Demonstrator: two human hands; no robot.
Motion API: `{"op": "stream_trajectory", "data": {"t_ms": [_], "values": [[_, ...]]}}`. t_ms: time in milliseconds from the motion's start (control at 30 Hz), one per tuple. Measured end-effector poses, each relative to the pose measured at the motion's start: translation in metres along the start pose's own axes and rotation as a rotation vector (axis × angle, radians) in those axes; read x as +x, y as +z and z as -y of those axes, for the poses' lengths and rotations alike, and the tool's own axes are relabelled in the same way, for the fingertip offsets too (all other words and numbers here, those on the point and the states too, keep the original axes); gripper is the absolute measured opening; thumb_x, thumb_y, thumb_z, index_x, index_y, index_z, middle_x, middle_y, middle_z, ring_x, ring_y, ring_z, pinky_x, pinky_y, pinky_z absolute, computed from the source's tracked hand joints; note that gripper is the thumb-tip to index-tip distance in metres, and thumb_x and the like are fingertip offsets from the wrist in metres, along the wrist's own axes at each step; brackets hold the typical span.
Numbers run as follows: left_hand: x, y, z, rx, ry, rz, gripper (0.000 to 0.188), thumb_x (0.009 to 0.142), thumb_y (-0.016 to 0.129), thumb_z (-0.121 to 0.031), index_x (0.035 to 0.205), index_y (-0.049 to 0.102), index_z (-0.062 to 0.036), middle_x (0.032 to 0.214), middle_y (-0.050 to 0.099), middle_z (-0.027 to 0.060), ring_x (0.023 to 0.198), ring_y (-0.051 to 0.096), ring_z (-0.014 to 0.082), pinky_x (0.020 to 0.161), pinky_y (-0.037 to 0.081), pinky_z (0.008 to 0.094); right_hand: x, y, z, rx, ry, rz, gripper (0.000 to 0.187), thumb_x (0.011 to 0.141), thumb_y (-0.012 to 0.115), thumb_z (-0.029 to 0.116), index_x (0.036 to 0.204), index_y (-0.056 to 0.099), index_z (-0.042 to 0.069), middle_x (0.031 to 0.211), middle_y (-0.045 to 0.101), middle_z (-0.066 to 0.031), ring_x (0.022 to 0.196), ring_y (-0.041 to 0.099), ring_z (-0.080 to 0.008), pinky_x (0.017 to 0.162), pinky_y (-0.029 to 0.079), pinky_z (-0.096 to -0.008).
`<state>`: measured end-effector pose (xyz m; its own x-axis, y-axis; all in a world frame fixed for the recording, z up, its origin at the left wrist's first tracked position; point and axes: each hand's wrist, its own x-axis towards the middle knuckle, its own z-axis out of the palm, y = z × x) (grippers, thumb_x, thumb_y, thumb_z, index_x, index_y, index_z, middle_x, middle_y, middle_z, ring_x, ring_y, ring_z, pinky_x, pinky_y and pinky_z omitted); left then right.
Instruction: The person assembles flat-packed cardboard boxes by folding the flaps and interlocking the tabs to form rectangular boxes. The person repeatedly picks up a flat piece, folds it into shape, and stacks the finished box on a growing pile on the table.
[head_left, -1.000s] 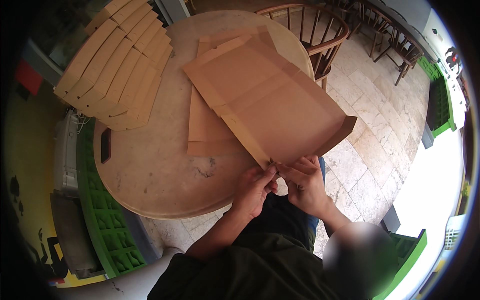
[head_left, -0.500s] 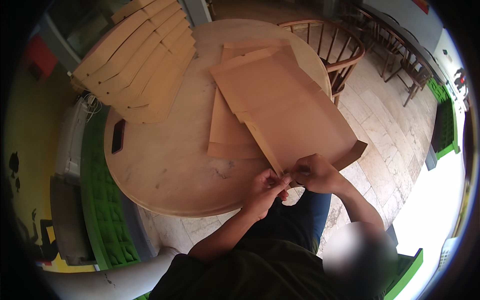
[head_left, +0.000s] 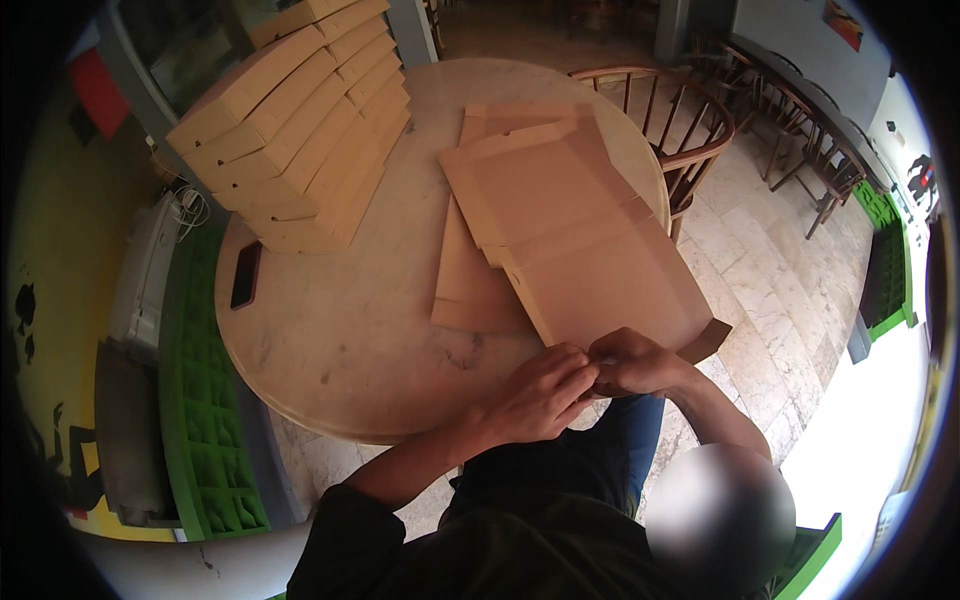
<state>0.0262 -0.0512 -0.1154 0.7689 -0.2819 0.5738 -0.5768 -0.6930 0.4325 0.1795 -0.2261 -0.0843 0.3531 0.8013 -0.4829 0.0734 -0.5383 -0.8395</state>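
Note:
An unfolded brown cardboard box (head_left: 600, 270) lies at an angle over the table's near right side, its near edge reaching past the rim. At its near left corner my left hand (head_left: 548, 392) is closed, back upward, with bent fingers over the cardboard edge. My right hand (head_left: 632, 362) meets it there, fingers curled and pinching the same corner. The fingertips cover the corner itself, so its fold is hidden. A low side flap (head_left: 704, 342) stands up at the box's near right end. Beneath the box is another flat cardboard piece (head_left: 470, 285).
The round table (head_left: 340, 370) bears a tall stack of folded cardboard boxes (head_left: 290, 130) at the far left. A dark phone (head_left: 245, 275) lies by the left rim. One wooden chair (head_left: 690, 155) stands against the far right side. Green bench panels (head_left: 215, 440) run along the left.
My left hand has rolled over so its back faces up, and has closed in beside the right. The right hand stays at the corner. The whole view has shifted slightly.

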Motion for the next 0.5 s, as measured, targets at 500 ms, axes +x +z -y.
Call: {"op": "stream_trajectory", "data": {"t_ms": [500], "values": [[-0.006, -0.009, 0.003, 0.122, 0.173, 0.106, 0.014, 0.086, 0.081, -0.011, 0.09, 0.071, -0.0035, 0.103, 0.067, 0.009, 0.092, 0.067, 0.0272, 0.087, 0.052, 0.0424, -0.005, 0.003, 0.005, -0.055, 0.012, 0.053, 0.021, 0.097, 0.071, 0.02, 0.101, 0.076, 0.0, 0.087, 0.077, -0.0107, 0.08, 0.074, -0.0186, 0.072, 0.057, -0.0307]]}}
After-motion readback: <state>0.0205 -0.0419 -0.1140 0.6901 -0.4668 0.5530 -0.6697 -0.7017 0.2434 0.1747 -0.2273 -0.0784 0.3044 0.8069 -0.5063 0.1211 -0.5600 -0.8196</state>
